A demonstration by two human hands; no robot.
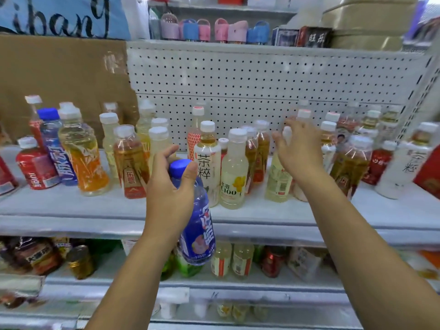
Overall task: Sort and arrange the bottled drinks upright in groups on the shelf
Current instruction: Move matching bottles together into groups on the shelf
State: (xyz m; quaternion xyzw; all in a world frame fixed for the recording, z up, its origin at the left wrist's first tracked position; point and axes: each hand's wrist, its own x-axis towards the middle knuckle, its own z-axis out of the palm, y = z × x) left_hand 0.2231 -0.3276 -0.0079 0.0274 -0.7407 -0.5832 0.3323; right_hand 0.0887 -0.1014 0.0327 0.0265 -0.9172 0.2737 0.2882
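Two hands at a drinks shelf (71, 206): the left hand (169, 194) grips a blue bottle (198, 234) near its cap, nearly upright before the shelf edge, its blue-capped twin (53, 144) standing well to the left, while the right hand (300, 151) hovers open-fingered by a pale bottle (278, 182).

Straight ahead of me a white-labelled bottle (206, 163) reads "茶粹" in black, and the pale bottle (234, 184) just right of it reads "水溶 C100". At the left a leaning blue bottle (56, 151) carries "脉动" in white. Similar white lettering runs down the held blue bottle (197, 225) in my left hand (170, 186), too blurred to read. The blue banner (59, 15) up top shows "ibang".
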